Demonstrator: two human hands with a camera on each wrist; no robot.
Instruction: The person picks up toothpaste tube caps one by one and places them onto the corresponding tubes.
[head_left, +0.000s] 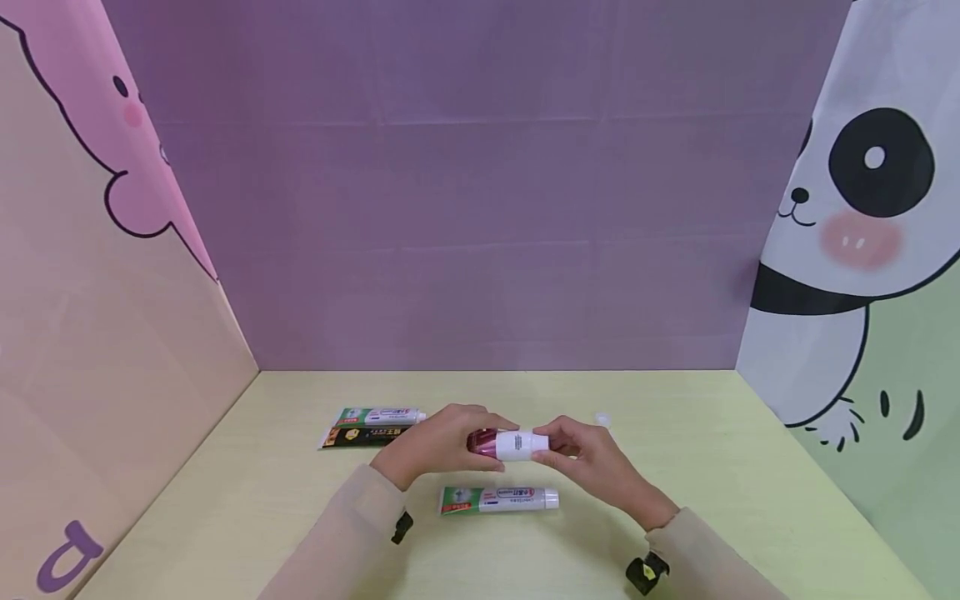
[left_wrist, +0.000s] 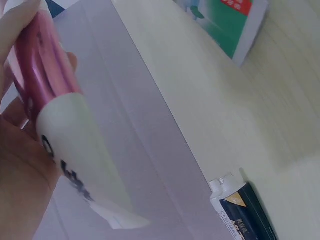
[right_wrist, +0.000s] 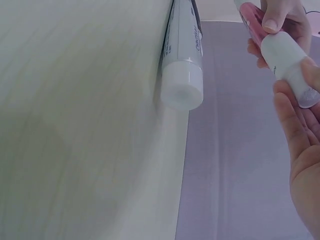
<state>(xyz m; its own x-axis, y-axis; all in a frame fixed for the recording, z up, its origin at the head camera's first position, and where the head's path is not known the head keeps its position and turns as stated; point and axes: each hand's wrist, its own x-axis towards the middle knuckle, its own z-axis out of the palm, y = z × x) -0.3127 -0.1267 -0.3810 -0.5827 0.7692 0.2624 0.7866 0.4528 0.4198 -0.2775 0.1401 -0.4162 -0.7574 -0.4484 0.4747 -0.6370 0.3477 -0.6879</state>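
A slim pink-and-white cylindrical container (head_left: 514, 446) is held level between both hands, above the table. My left hand (head_left: 442, 442) grips its glossy pink end, while my right hand (head_left: 596, 467) pinches the narrower white end between thumb and fingers. Dark lettering runs along the white part of the container (left_wrist: 82, 150) in the left wrist view. In the right wrist view, the fingers of both hands surround the container (right_wrist: 285, 57). Nearer me, below the hands, a green-and-white toothpaste tube (head_left: 498, 500) lies with its white cap to the right.
At the back left lie another green-and-white toothpaste tube (head_left: 378, 416) and a black toothpaste tube (head_left: 363, 437), side by side, partly behind the left hand. A small whitish round piece (head_left: 602, 419) sits beyond the right hand. A purple backdrop (head_left: 495, 208) rises behind the table.
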